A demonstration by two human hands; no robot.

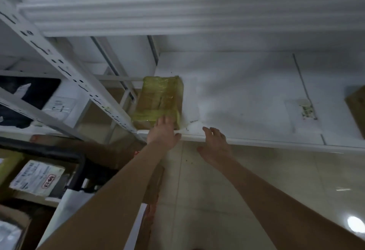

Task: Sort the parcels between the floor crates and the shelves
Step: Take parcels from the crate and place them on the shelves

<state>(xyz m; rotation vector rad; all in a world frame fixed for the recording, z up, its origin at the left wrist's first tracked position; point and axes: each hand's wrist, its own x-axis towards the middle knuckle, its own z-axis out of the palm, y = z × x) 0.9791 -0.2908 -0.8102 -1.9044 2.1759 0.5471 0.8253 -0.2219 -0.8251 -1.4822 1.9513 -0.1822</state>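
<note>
- Two bare forearms [177, 200] reached up and forward from the bottom of the view, over a pale tiled floor [217, 200].
- Low on the left, a labelled package [37, 177] lay among other cartons behind a black rim [65, 152], seemingly of a crate. Blur hid the rest.
- Further on, the left hand [164, 132] lay on the near end of the parcel [159, 101], its fingers fairly straight and close together and not curled round it. The thumb sat by the front lip of the shelf [246, 141].
- Just to the right, the right hand [214, 143] was spread, its fingers loosely bent over the same lip. It held nothing and was apart from the parcel; whether it touched the shelf could not be told.
- That parcel, brown card bound in yellow-green tape, lay flat on the shelf's left end, just beside the slotted white post [65, 68], its long side running away from the person.
- Well to the right on the shelf board lay a flat sticker [305, 109], and a brown box [356, 109] showed at the frame's right edge.
- Farthest, an upper shelf [177, 18] spanned the top of the view, heavily blurred.
</note>
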